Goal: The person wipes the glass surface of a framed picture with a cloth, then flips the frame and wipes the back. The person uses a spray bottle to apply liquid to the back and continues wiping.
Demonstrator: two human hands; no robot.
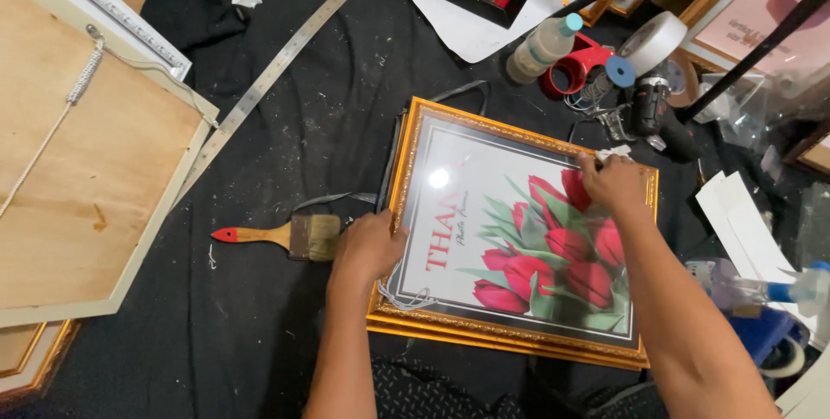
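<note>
On black cloth lies a gold picture frame [519,237], long axis slanting away rightward. Its near-left edge is gripped by the left hand [367,250]; a white scrap [616,153] is pinched by the right hand [612,184] at its far-right corner.

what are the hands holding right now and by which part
The left hand grips the gold picture frame at its left edge. The right hand presses a small white cloth near its top right corner.
</note>
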